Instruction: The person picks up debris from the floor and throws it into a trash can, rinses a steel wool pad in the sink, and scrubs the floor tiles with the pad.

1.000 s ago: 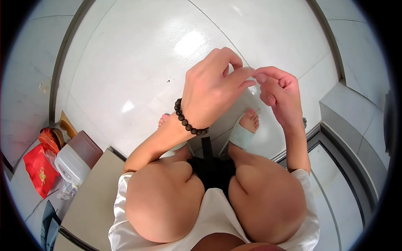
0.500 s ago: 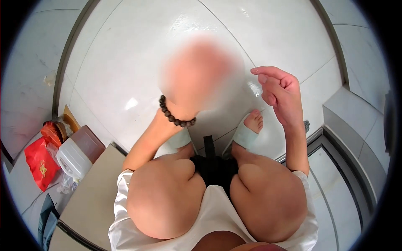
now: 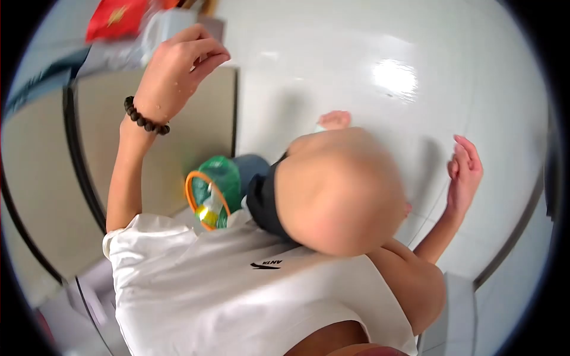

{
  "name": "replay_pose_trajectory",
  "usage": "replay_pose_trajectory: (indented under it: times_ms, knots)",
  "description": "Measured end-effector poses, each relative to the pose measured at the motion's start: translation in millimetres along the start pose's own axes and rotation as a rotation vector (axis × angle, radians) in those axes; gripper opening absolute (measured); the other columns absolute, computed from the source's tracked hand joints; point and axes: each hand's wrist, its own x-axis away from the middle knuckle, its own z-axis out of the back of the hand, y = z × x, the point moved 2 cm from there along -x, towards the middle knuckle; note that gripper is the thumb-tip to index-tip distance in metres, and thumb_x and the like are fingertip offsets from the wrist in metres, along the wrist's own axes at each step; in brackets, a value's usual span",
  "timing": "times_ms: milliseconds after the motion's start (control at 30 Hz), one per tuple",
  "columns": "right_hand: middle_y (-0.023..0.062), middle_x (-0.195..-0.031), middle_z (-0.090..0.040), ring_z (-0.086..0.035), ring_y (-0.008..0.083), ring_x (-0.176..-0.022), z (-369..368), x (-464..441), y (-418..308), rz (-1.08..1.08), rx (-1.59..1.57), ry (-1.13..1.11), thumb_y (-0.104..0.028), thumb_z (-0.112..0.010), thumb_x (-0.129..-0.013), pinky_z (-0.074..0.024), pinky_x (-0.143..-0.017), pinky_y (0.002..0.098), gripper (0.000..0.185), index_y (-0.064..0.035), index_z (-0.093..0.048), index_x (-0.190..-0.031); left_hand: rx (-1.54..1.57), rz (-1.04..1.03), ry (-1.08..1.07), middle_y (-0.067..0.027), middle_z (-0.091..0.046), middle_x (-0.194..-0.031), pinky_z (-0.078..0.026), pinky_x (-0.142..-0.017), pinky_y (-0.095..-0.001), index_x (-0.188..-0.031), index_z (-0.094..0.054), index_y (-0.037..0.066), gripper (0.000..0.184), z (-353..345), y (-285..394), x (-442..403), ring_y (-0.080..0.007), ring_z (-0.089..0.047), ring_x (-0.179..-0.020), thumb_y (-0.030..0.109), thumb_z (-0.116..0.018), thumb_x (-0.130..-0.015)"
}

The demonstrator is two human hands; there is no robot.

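My left hand (image 3: 175,71), with a dark bead bracelet (image 3: 144,121) at its wrist, is raised at the upper left, in front of a beige cabinet panel (image 3: 202,113). Its thumb and fingertips are pinched together, and water drops dot its back. What the pinch holds, if anything, is too small to name. Over the white floor (image 3: 350,65) on the right is my right hand (image 3: 464,172), its fingers curled and close together. Anything between them cannot be made out. The two hands are far apart.
A green bin (image 3: 222,172) with an orange rim, holding some rubbish, stands beside the cabinet. Behind my left hand are a red bag (image 3: 116,18) and a pale plastic container (image 3: 166,26). My bent knee (image 3: 344,196) is blurred in the middle.
The view has turned toward the cabinet, bringing the green bin into sight. My hands, which met at the fingertips, have parted widely, the left now over by the cabinet.
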Motion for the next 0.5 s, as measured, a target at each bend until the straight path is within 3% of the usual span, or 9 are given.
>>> replay_pose_trajectory:
  times_ms: [33, 233, 300, 367, 400, 467, 500]
  knots:
    - [-0.0092, -0.065, -0.039, -0.029, 0.0006, -0.053, 4, -4, 1, 0.019, 0.024, -0.024, -0.009, -0.062, -0.097, -0.0188, -0.049, 0.0195, 0.021, 0.0015, -0.069, -0.113, -0.023, 0.064, 0.002, -0.0062, -0.060, -0.085, -0.045, -0.061, -0.0307, -0.093, -0.072, 0.002, 0.007, 5, -12, 28, -0.0170, -0.054, -0.066, 0.005, -0.067, -0.090]
    - [-0.0073, -0.068, -0.041, -0.032, 0.0007, -0.057, 25, -11, -13, 0.047, 0.108, -0.062, -0.008, -0.058, -0.098, -0.0212, -0.050, 0.0184, 0.020, -0.0006, -0.070, -0.114, -0.048, 0.700, -0.546, -0.0130, -0.072, -0.088, -0.054, -0.071, -0.0359, -0.098, -0.075, 0.005, 0.018, -16, -95, 194, -0.0273, -0.068, -0.075, 0.017, -0.069, -0.087]
    - [-0.0070, -0.069, -0.042, -0.032, 0.0009, -0.058, 27, -3, -22, 0.034, 0.146, -0.057, -0.009, -0.057, -0.099, -0.0219, -0.050, 0.0180, 0.021, -0.0018, -0.070, -0.114, -0.016, 0.792, -0.714, -0.0084, -0.074, -0.081, -0.055, -0.068, -0.0339, -0.098, -0.076, 0.006, 0.021, -35, -106, 233, -0.0218, -0.067, -0.072, 0.021, -0.070, -0.086]
    - [-0.0068, -0.070, -0.042, -0.033, 0.0007, -0.060, 39, -15, -23, 0.041, 0.180, -0.079, -0.010, -0.057, -0.100, -0.0228, -0.051, 0.0176, 0.021, -0.0030, -0.070, -0.115, 0.152, 1.074, -0.986, -0.0040, -0.067, -0.069, -0.051, -0.056, -0.0309, -0.088, -0.074, 0.002, 0.018, -57, -99, 241, -0.0148, -0.060, -0.061, 0.019, -0.069, -0.088]
    - [-0.0066, -0.071, -0.042, -0.033, 0.0005, -0.061, 39, -17, -22, 0.039, 0.187, -0.081, -0.012, -0.058, -0.100, -0.0232, -0.052, 0.0173, 0.021, -0.0032, -0.070, -0.115, 0.155, 1.082, -0.988, -0.0040, -0.067, -0.069, -0.051, -0.056, -0.0309, -0.088, -0.074, 0.002, 0.018, -70, -108, 253, -0.0148, -0.060, -0.061, 0.019, -0.069, -0.088]
    - [-0.0066, -0.071, -0.043, -0.033, 0.0005, -0.061, 39, -21, -22, 0.042, 0.198, -0.081, -0.013, -0.058, -0.101, -0.0232, -0.052, 0.0170, 0.021, -0.0033, -0.070, -0.115, 0.498, 1.276, -1.254, -0.0006, -0.057, -0.062, -0.041, -0.045, -0.0266, -0.075, -0.068, 0.002, 0.022, -106, -122, 285, -0.0097, -0.049, -0.051, 0.018, -0.070, -0.090]
    - [-0.0065, -0.072, -0.043, -0.033, 0.0005, -0.061, 40, -22, -23, 0.051, 0.207, -0.075, -0.013, -0.058, -0.101, -0.0232, -0.052, 0.0167, 0.021, -0.0034, -0.070, -0.115, 0.682, 1.563, -1.061, -0.0001, -0.048, -0.058, -0.032, -0.041, -0.0252, -0.071, -0.064, 0.002, 0.024, -120, -118, 300, -0.0084, -0.039, -0.044, 0.015, -0.070, -0.090]
